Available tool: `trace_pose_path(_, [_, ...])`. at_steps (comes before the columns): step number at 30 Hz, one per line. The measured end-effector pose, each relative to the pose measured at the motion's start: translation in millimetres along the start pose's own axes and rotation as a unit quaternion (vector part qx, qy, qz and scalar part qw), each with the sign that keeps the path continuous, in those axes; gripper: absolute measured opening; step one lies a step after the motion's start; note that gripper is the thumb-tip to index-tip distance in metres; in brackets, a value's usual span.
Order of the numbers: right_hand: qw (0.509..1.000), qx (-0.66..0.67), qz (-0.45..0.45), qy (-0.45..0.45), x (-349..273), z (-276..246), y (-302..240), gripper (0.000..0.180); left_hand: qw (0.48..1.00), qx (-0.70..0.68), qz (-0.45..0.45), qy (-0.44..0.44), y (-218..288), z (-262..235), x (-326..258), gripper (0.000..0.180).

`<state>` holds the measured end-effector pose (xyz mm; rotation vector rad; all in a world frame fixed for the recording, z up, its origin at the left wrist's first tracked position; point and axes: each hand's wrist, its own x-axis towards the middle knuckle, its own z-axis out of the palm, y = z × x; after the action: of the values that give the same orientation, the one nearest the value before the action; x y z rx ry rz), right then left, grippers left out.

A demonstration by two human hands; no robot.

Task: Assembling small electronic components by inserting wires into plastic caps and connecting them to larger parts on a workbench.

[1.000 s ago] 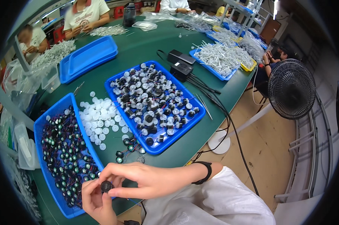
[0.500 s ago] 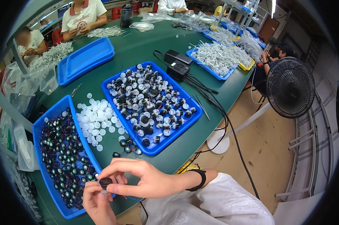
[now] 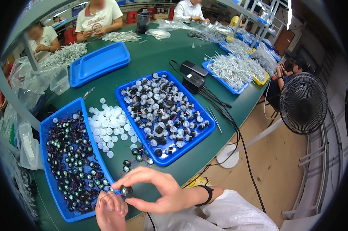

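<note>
My right hand pinches a small black round part with thin wires between thumb and fingertips, its greenish face turned toward the left. Right beside it my left hand is closed, fingers curled near the thin wires; what it holds, if anything, is hidden. Just left of the hands, a deep blue bin holds many similar black parts with green faces and wires. Beyond the hands lie a few loose black parts and a pile of translucent white discs.
A blue tray of black parts joined with white discs sits ahead. Tweezers, black power adapters and cables lie to its right. Stacked blue trays stand farther left. A fan stands right; people work across the table.
My right hand has turned the black part so its greenish face shows, and drawn it slightly right of my left hand. The whole view has shifted a little.
</note>
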<state>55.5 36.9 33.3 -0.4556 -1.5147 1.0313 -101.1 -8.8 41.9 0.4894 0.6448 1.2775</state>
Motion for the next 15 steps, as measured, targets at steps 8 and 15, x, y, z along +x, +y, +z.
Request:
trace_pose_path(8, [0.990, -0.106, -0.077, -0.045, -6, 16, 6, 0.040, 0.963, 0.258, 0.051, -0.056, -24, -47, -18, 0.019])
trace_pose_path(15, [0.983, -0.180, -0.031, -0.030, -37, -6, 14, 0.043, 0.843, 0.486, -0.148, -0.175, -17, -71, -50, 0.029])
